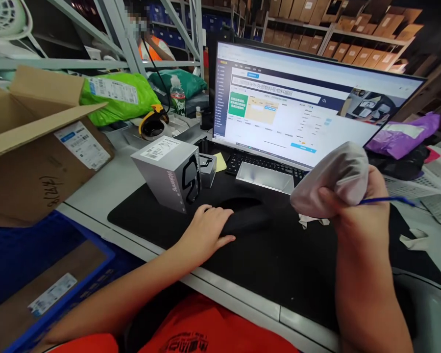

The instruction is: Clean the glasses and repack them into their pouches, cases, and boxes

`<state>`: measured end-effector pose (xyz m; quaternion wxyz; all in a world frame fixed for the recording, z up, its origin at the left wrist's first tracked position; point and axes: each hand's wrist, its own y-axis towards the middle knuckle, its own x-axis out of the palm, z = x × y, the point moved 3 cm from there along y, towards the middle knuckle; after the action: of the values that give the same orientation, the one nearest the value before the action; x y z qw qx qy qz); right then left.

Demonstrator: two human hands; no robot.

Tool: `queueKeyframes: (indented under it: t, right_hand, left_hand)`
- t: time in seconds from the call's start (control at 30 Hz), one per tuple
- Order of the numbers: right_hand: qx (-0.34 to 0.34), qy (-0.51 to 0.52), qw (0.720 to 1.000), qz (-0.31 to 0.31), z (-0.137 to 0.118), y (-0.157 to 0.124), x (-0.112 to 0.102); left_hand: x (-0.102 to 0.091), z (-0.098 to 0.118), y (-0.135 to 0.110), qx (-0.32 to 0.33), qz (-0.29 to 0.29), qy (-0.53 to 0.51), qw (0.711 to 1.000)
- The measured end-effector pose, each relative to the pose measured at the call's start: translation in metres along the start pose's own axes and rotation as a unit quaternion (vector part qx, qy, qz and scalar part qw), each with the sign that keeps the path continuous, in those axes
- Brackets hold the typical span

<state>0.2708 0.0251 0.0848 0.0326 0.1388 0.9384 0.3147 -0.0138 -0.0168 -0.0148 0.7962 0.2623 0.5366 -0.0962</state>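
In the head view, my right hand (360, 206) is raised over the right side of the black desk mat (294, 264), its fingers closed round a grey cloth pouch (327, 186). A thin blue strip (385, 200) sticks out to the right from behind that hand. Lower down, my left hand (206, 230) has its fingers and thumb about the left end of a black case (248, 215) lying on the mat. Left of the case stands a grey printed product box (169, 171), with a smaller grey box (208, 169) behind it. An open silver-white box part (265, 177) lies across the keyboard (233, 163).
A lit monitor (279, 108) stands behind the keyboard. At left, an open cardboard carton (29, 166) sits above a blue crate (95, 264). Green (113, 95) and purple (404, 135) parcels flank the desk. Torn paper scraps (415, 240) lie at right. Another person (154, 49) is behind the frame.
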Motion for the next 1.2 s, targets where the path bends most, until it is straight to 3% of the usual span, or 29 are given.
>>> queueKeyframes:
  t: [0.07, 0.2, 0.3, 0.43, 0.53, 0.6, 0.7, 0.77, 0.83, 0.9, 1.03, 1.13, 1.2]
  right_hand:
    - [0.024, 0.055, 0.998, -0.031, 0.004, -0.005, 0.009]
    - [0.057, 0.082, 0.99, -0.099, 0.012, -0.022, 0.032]
    - [0.079, 0.078, 0.986, -0.122, 0.018, -0.032, 0.041]
    - [0.096, 0.07, 0.984, -0.132, 0.021, -0.043, 0.047]
    - [0.049, 0.03, 0.971, -0.232, 0.014, -0.058, 0.062]
    - [-0.02, -0.053, 0.93, -0.362, 0.009, -0.071, 0.078]
    - [-0.095, -0.281, 0.806, -0.512, 0.013, -0.094, 0.103]
    - [-0.085, -0.43, 0.735, -0.517, 0.02, -0.104, 0.116]
    - [-0.065, -0.51, 0.698, -0.498, 0.026, -0.112, 0.127]
    - [-0.061, -0.514, 0.694, -0.501, 0.031, -0.115, 0.134]
    - [-0.028, -0.34, 0.751, -0.565, 0.035, -0.1, 0.127]
    - [0.031, -0.223, 0.746, -0.626, 0.029, -0.083, 0.106]
    - [0.052, -0.24, 0.746, -0.62, 0.021, -0.075, 0.092]
  left_hand:
    - [0.01, 0.005, -0.012, 0.045, 0.026, 0.008, 0.999]
    - [0.016, 0.016, -0.033, 0.128, 0.142, 0.041, 0.981]
    - [0.016, 0.019, -0.044, 0.18, 0.175, 0.048, 0.967]
    - [0.023, 0.017, -0.053, 0.173, 0.2, 0.012, 0.964]
    - [0.031, 0.015, -0.058, 0.134, 0.238, -0.044, 0.961]
    - [0.033, 0.014, -0.06, 0.105, 0.275, -0.068, 0.953]
    - [0.034, 0.013, -0.064, 0.09, 0.297, -0.053, 0.949]
    - [0.034, 0.012, -0.067, 0.101, 0.301, -0.025, 0.948]
    - [0.033, 0.011, -0.067, 0.105, 0.312, -0.02, 0.944]
    - [0.032, 0.011, -0.066, 0.098, 0.309, -0.033, 0.945]
    - [0.032, 0.013, -0.061, 0.107, 0.266, -0.011, 0.958]
    - [0.029, 0.011, -0.058, 0.1, 0.235, 0.007, 0.967]
    - [0.027, 0.006, -0.055, 0.075, 0.201, 0.01, 0.977]
